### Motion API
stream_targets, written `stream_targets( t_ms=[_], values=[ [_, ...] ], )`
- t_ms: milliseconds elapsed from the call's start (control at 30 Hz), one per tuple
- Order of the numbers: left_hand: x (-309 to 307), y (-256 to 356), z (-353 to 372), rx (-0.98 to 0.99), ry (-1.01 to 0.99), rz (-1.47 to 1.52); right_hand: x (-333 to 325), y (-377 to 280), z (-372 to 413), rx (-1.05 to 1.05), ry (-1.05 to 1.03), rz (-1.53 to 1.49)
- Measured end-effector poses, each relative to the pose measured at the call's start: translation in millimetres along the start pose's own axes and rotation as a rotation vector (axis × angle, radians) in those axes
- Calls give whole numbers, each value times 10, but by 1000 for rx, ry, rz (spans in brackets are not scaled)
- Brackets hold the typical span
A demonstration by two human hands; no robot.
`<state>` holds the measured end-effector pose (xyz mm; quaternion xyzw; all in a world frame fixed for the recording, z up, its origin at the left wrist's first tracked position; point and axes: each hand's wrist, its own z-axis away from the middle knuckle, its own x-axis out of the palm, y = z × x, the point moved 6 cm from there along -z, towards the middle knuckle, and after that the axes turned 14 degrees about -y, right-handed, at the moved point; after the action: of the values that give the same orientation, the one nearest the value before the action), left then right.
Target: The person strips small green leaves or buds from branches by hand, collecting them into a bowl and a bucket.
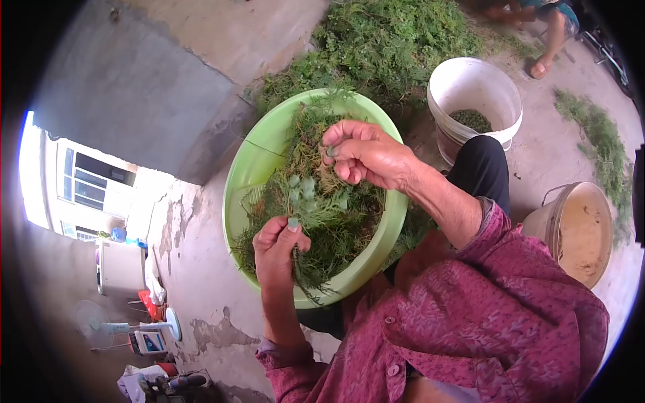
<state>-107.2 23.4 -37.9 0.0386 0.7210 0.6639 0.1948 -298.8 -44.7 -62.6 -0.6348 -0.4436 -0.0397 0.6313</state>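
Note:
My left hand point(275, 252) is closed on the stem of a leafy green sprig point(302, 191), which carries pale green, seed-cone-like clusters. Above and to the right of it, my right hand point(366, 156) has thumb and fingers pinched together on a small pale green cone point(331, 152); its exact shape is partly hidden by the fingers. Both hands are over a large light-green basin point(236, 178), with feathery green and brownish cuttings point(342, 248) lying inside it.
A white bucket point(470, 84) with small green cones point(471, 121) stands to the right. Behind the basin lies a big heap of green branches point(396, 40). A second bucket point(584, 235) is at far right. Another person's leg point(556, 37) shows at upper right.

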Motion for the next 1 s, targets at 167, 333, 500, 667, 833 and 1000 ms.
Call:
stream_targets(
  t_ms=[167, 333, 500, 667, 833, 1000],
  values=[
    [53, -182, -19, 0, -115, 556, 28, 347, 86, 180, -88, -275],
    [79, -199, -8, -42, -105, 532, -11, 317, 58, 163, -96, 15],
    [80, -196, 45, -40, -109, 552, 2, 363, 36, 181, -98, 102],
    [116, -212, 59, -83, -174, 397, 238, 334, 81, 173, -236, 154],
    [172, -160, 98, -97, -158, 362, 199, 372, 87, 167, -200, 139],
    [212, -7, 194, -120, -3, 382, 235, 212, 143, 7, -164, 516]
  ],
)
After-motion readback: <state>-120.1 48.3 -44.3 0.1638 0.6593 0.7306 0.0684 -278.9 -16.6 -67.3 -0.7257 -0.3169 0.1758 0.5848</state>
